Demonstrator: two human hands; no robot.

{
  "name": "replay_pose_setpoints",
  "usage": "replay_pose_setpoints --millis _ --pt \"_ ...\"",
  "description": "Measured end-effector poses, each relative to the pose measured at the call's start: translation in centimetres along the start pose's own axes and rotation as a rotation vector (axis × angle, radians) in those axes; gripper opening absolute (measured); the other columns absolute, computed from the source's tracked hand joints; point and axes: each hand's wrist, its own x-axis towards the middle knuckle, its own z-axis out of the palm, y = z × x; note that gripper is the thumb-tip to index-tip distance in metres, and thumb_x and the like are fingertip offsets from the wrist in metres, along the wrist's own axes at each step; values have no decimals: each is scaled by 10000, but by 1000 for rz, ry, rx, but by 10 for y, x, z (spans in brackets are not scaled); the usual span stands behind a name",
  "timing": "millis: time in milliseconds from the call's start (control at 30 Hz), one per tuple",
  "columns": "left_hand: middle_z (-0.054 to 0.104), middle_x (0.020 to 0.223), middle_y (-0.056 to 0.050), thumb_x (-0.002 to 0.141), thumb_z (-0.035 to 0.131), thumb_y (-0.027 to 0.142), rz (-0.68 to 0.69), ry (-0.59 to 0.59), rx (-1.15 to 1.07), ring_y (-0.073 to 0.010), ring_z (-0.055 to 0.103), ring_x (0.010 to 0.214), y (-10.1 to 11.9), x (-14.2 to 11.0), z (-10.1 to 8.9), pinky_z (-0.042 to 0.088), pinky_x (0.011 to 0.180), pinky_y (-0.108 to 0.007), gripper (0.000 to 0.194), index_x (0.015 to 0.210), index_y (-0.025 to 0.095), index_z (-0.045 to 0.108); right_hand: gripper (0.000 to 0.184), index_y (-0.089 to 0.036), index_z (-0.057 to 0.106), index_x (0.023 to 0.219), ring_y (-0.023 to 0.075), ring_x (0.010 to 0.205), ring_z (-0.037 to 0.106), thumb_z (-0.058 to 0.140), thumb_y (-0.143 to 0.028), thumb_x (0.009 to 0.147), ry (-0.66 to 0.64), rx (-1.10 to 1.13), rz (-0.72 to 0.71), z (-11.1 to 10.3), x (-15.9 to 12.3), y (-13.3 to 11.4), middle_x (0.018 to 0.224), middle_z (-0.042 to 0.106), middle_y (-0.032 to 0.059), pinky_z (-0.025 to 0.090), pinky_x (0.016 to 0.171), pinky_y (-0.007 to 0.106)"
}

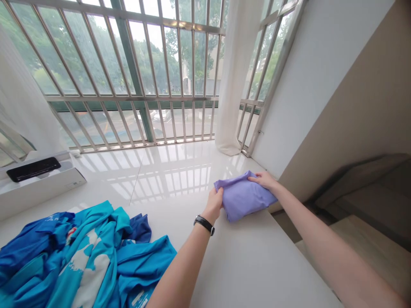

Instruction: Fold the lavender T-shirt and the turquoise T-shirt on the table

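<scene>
A folded purple garment (245, 197) is held between both hands over the right part of the white ledge; its exact kind does not show. My left hand (215, 202), with a black-strapped watch on the wrist, grips its left edge, thumb on top. At the far right corner my right hand (263, 180) pinches the cloth, fingers partly hidden underneath. Whether the bundle touches the ledge I cannot tell. To the left lies a crumpled heap of blue and turquoise clothes (105, 252) with white printing, apart from my hands.
The glossy white ledge (173, 184) ends at a right edge beyond my right forearm. A white box (41, 179) with a black object (34, 169) on it stands at the left. Metal window bars (154, 77) and a white curtain (233, 77) rise behind.
</scene>
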Motion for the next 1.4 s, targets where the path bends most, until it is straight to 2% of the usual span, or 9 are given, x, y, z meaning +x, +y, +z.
replay_pose_setpoints --millis 167,367,533,733,967,1100,1200,1300,1400 --pt "685 966 -89 916 575 407 -23 -4 31 -147 665 772 -22 9 -15 536 635 -231 289 1027 141 589 264 -173 703 679 267 803 689 694 -427 748 103 -178 49 29 8 43 775 744 102 483 720 313" --pt "690 717 -106 744 772 504 -53 -80 236 -215 696 663 -15 3 -34 573 598 -307 437 798 91 642 482 -210 699 757 314 850 671 525 -657 799 191 -338 116 35 -10 76 845 741 151 457 710 350" --pt "697 746 -79 739 782 442 0 -124 338 -163 670 657 -11 -3 -30 552 596 -256 370 807 89 692 507 -228 595 592 264 728 633 464 -657 827 193 -380 58 41 -14 80 693 694 109 433 655 324" --pt "712 835 -60 857 654 373 106 -129 456 -157 681 745 -9 -2 -18 552 623 -226 259 914 122 680 435 -216 595 658 255 862 617 502 -606 828 302 -419 -51 26 -6 75 879 705 136 439 746 315" --pt "675 615 -86 890 563 364 98 -34 790 -259 698 739 -3 -10 -22 551 718 -343 329 633 163 604 358 -211 661 733 243 729 629 539 -533 832 314 -415 -42 27 -16 83 794 718 103 454 668 328" --pt "716 982 -128 950 472 350 505 168 1138 -296 635 1051 11 -25 -3 477 943 -429 269 967 168 669 409 -175 667 1051 300 997 629 484 -502 887 370 -417 -200 29 -16 67 1118 692 167 482 837 407" --pt "583 1359 -140 980 415 380 869 69 1372 -292 482 1304 0 -30 17 372 1099 -450 415 1302 162 561 350 -213 665 1117 256 1131 600 474 -430 919 249 -421 -453 44 -17 52 1185 691 106 438 1001 401" --pt "379 1548 -167 985 388 424 856 -10 1505 -332 288 1451 -28 -28 25 236 1181 -525 574 1473 121 397 331 -244 664 1161 231 1182 584 482 -390 927 139 -451 -526 65 -20 46 1241 683 62 413 1057 387" --pt "338 1568 -185 986 363 453 732 -19 1544 -347 265 1463 -47 -24 21 203 1188 -551 613 1507 129 353 384 -223 646 1225 283 1232 550 465 -406 939 111 -488 -507 77 -20 48 1302 648 102 405 1065 462"
